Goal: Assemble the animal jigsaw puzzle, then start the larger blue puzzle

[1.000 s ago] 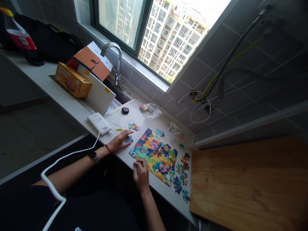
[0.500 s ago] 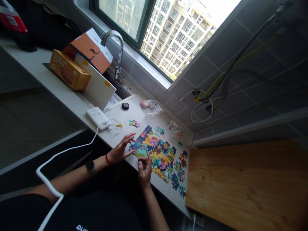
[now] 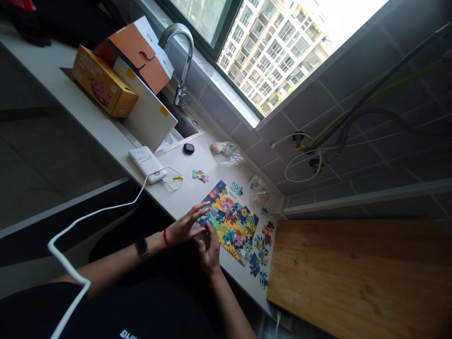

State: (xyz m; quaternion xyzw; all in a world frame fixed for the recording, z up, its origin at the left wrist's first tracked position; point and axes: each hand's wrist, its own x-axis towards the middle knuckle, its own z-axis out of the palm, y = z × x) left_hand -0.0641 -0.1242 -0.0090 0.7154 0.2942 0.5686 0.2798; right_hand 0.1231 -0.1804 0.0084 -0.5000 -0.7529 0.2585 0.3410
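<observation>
A colourful jigsaw puzzle [image 3: 235, 214] lies on the white counter, with some pieces resting on its picture. My left hand [image 3: 185, 226] reaches over the puzzle's near left corner. Its fingers are stretched out and spread, with nothing visible in them. Close beside it, my right hand [image 3: 210, 253] is at the puzzle's near edge. The right index finger points toward the board and the thumb is apart from it; the other fingers are partly hidden. Loose puzzle pieces [image 3: 254, 264] lie along the right side. A small joined group of pieces [image 3: 200, 176] lies to the left, and another cluster [image 3: 236, 189] is behind the board.
A white power bank [image 3: 146, 164] with a cable and a black case [image 3: 189, 149] are on the counter to the left. Orange boxes [image 3: 104, 84] stand by the sink tap [image 3: 181, 70]. Plastic bags [image 3: 228, 154] lie near the wall. A wooden board [image 3: 353, 273] borders the right.
My left hand has moved right, farther over the puzzle's corner and nearer my right hand. My right hand has shifted slightly left. The camera view has also shifted a little.
</observation>
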